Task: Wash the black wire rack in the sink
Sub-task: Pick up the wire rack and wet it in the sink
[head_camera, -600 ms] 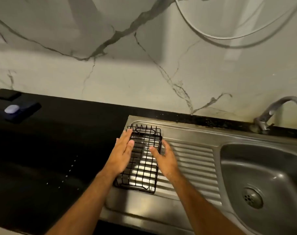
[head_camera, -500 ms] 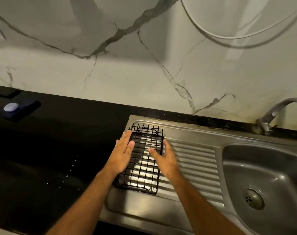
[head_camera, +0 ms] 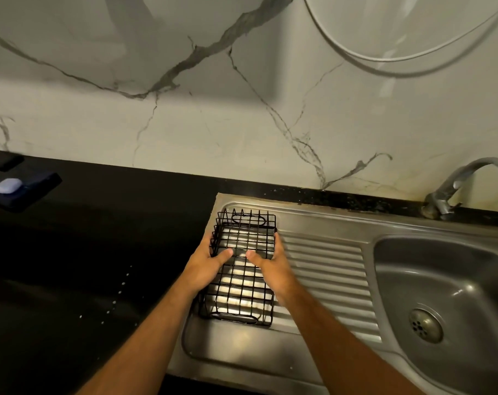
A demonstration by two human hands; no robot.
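Gripping the rack (head_camera: pixel 242 269) by its long sides, left hand (head_camera: pixel 206 262) and right hand (head_camera: pixel 270 265) hold it on the drainboard (head_camera: pixel 327 269). Its long axis runs away from the person; the basin (head_camera: pixel 447 283) lies to the right, nearer the right hand.

One black wire rack (head_camera: pixel 243 269), two hands, left (head_camera: pixel 206 263) and right (head_camera: pixel 270 265), one sink basin (head_camera: pixel 452 283), one tap (head_camera: pixel 458 183), one drain (head_camera: pixel 425 325).
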